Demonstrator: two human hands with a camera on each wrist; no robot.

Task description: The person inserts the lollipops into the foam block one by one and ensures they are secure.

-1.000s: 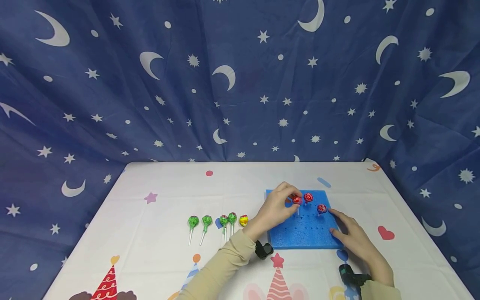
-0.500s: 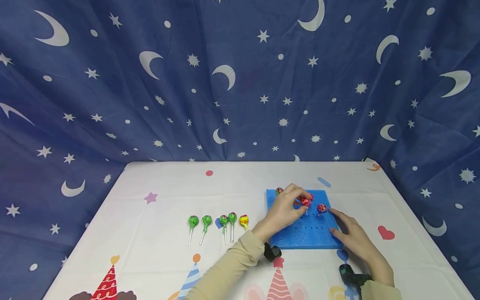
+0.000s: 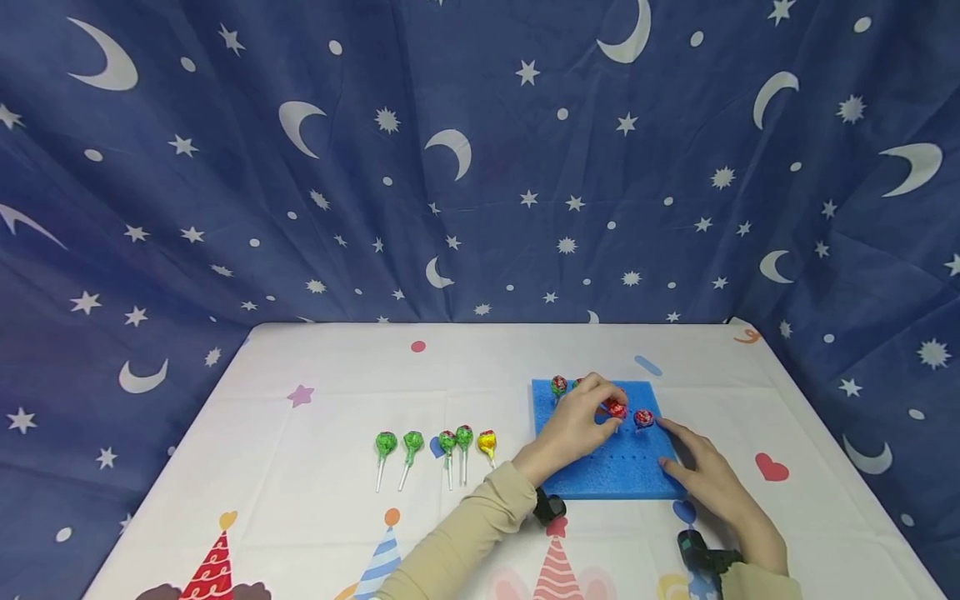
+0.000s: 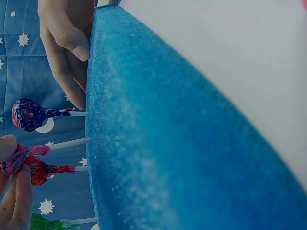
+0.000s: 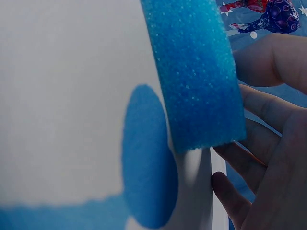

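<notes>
My left hand (image 3: pixel 576 425) pinches a pink-wrapped lollipop (image 4: pixel 13 162) by its head, over the blue foam board (image 3: pixel 600 482). That lollipop's white stick reaches the board's top face in the left wrist view. Beside it a red lollipop (image 4: pixel 42 172) and a purple lollipop (image 4: pixel 29 115) stand with their sticks in the board. Two green-wrapped lollipops, one of them a clear green lollipop (image 3: pixel 558 385), stand toward the back left corner, the other partly behind my fingers. My right hand (image 3: pixel 708 473) rests along the board's right edge, thumb and fingers extended and apart.
Several green lollipops (image 3: pixel 386 444) and a yellow lollipop (image 3: pixel 487 442) lie left of the board on the printed white tablecloth (image 3: pixel 322 500). A blue curtain (image 3: pixel 480 208) with moons and stars hangs behind the table.
My left hand has moved right over the board with the pink lollipop and lowered slightly, uncovering green lollipops at the back left. The right hand stays in place.
</notes>
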